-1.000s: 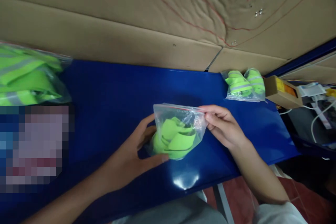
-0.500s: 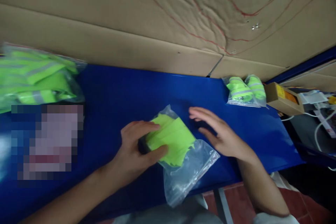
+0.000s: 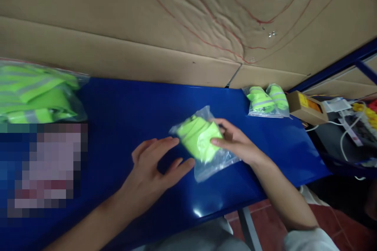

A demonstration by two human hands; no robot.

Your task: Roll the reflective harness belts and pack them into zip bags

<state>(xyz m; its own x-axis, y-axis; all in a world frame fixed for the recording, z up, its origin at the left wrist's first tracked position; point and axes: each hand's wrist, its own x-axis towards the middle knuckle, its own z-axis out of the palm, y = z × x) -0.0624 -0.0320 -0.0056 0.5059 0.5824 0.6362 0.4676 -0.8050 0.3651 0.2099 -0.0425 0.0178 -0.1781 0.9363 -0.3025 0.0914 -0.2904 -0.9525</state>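
Note:
My right hand (image 3: 235,140) grips the near-right side of a clear plastic bag (image 3: 203,170) with folded neon-yellow fabric (image 3: 200,137) inside, thumb on top and fingers at the far edge. The bag is over the middle of the blue table (image 3: 132,106), its loose flap toward me. Just left of it, my left hand (image 3: 159,164) hovers with fingers apart, holding nothing; its fingertips are close to the bag's left side.
At the left lies a large clear bag of neon-yellow fabric with grey stripes (image 3: 38,94), beside a pixelated patch. Small bags with rolled striped fabric (image 3: 260,100) sit at the back right, near a cardboard box (image 3: 306,110) and white cables. Cardboard (image 3: 118,55) lines the back.
The left hand has let go of the bag. The right hand, open before, has taken hold of it, and the bag sits slightly farther right and away from me.

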